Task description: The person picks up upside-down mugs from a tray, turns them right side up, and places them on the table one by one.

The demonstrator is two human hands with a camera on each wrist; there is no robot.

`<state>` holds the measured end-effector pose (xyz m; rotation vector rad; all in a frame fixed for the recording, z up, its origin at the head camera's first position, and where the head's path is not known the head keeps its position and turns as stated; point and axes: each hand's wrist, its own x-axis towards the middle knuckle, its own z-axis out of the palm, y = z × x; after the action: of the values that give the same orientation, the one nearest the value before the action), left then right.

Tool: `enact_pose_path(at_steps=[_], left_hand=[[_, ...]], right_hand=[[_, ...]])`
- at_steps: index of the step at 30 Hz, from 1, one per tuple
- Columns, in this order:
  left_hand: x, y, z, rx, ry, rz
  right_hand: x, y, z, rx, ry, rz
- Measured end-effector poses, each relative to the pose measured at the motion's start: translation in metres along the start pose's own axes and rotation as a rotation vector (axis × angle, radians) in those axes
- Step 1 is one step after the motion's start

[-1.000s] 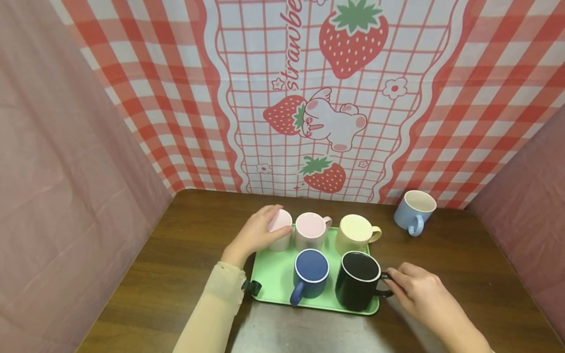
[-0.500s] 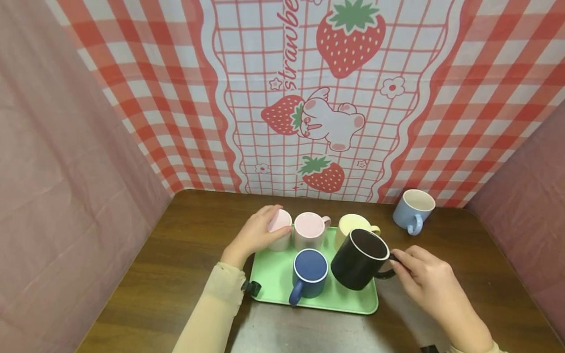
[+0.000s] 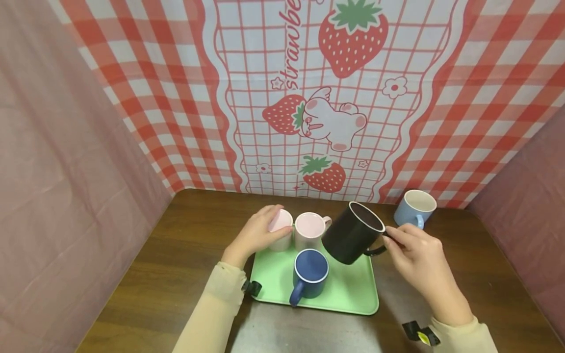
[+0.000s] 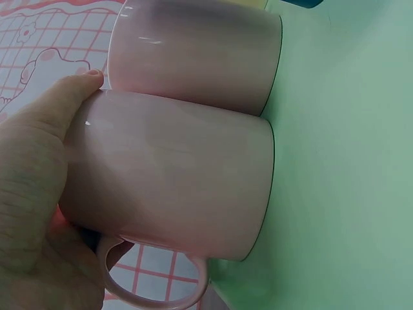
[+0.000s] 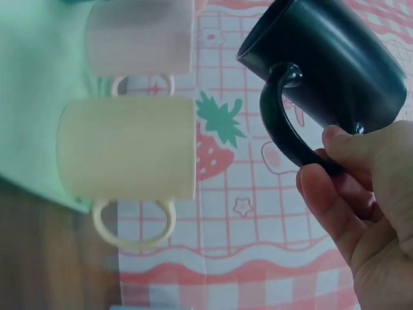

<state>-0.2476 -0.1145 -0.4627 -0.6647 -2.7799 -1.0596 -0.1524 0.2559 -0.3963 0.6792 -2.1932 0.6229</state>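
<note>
My left hand (image 3: 249, 236) grips the left pink mug (image 4: 171, 174), thumb and fingers around its rim end, as it stands on the green tray (image 3: 271, 279). Close beside it is a second pink mug (image 3: 310, 229). With its fingers and thumb on the handle, my right hand (image 3: 421, 260) holds a black mug (image 3: 348, 238) raised over the tray and tilted to the left. Behind it a yellow mug (image 5: 129, 148), seen in the right wrist view, is hidden from the head view. A dark blue mug (image 3: 311, 274) stands at the tray's front, handle toward me.
A light blue mug (image 3: 415, 208) stands on the wooden table (image 3: 167, 274) at the back right, beyond my right hand. A strawberry-print checked cloth (image 3: 190, 122) hangs behind the table, with pink curtains (image 3: 79, 196) at the sides.
The black mug has been lifted off the tray's front right corner, moved up and back, and tipped to the left by my right hand. My left hand stays on the pink mug.
</note>
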Motion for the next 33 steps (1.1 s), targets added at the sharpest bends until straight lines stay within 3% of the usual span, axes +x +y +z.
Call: enact_pose_path(at_steps=[8,20,25,30,33], left_hand=[[0.001,0.001,0.001,-0.006,-0.004,-0.011],[0.002,0.003,0.0,-0.001,0.004,0.004],[0.002,0.004,0.001,-0.006,0.003,-0.007],[0.002,0.005,0.001,0.0,0.0,-0.001],[0.001,0.005,0.0,0.009,-0.001,-0.011]], right_hand=[[0.016,-0.007,0.017,0.02,0.028,0.11],[0.028,-0.012,0.045,0.182,-0.033,0.389],[0.034,-0.014,0.053,0.343,-0.047,0.575],[0.035,-0.019,0.061,0.637,-0.06,0.762],[0.034,-0.022,0.065,0.755,-0.07,0.827]])
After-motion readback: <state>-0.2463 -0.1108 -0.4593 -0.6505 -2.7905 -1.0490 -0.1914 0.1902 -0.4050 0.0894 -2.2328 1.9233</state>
